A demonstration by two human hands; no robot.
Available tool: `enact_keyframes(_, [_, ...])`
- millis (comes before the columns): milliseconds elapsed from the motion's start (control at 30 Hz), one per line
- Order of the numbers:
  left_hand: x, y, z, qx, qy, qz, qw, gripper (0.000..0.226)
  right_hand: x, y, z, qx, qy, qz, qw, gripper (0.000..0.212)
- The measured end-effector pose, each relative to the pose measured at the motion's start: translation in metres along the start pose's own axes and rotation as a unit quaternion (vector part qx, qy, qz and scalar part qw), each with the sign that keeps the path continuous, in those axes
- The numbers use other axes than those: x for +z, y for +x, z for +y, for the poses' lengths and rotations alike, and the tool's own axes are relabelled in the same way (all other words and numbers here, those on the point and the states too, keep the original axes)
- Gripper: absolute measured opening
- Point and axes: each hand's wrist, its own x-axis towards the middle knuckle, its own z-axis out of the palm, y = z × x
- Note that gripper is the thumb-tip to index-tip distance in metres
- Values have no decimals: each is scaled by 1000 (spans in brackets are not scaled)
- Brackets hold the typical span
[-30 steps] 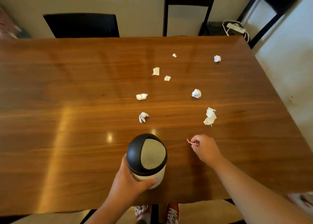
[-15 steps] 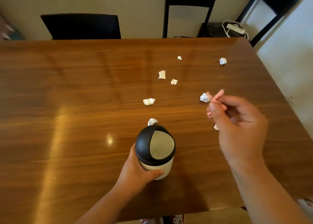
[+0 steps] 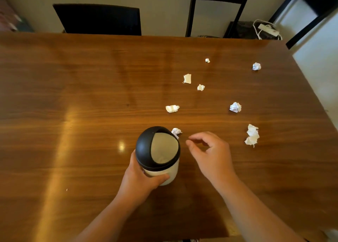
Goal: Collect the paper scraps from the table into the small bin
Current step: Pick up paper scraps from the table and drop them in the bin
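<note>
Beside the bin, right hand now lower, pink scrap gone

Left hand wraps the small bin low on its side, thumb across the front; right hand hovers just right of it, fingers loosely curled, empty.

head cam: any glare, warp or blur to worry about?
Head view: a glare streak and a small bright spot on the table left of the bin; wide-angle bends the table's edges; scraps and both hands look sharp.
</note>
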Motion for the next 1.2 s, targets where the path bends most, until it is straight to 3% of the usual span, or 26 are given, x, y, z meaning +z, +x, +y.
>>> enact_keyframes(167, [-29, 3, -21, -14, -13, 36, 999, 107, 47, 47, 33, 89, -90, -103, 987, 33])
enact_keyframes(333, [-55, 7, -33, -14, -7, 74, 997, 112, 89, 78, 50, 47, -195, -147, 969, 54])
enact_keyframes(533, [-73, 5, -36, -18, -12, 106, 994, 110, 112, 84, 61, 36, -273, -124, 953, 29])
enact_keyframes(633, [-74, 2, -36, -19, -17, 108, 994, 111, 111, 80, 61, 35, -239, -115, 963, 15])
enact_keyframes(733, [-71, -2, -35, -17, -12, 103, 994, 108, 97, 74, 48, 56, -143, -107, 982, 17])
enact_keyframes(833, [-68, -3, -31, -13, 3, 99, 995, 103, 65, 75, 15, 34, -39, -58, 997, 26])
enact_keyframes(933, [-66, -1, -28, -9, 7, 94, 996, 105, 18, 78, -36, -58, 50, 40, 996, 26])
enact_keyframes(1100, [-59, 7, -18, 3, 6, 94, 996, 99, -54, 74, -110, -242, 191, 237, 921, 26])
enact_keyframes(1200, [-54, 14, -7, 10, -6, 91, 996, 101, -54, 66, -123, -268, 213, 278, 897, 31])
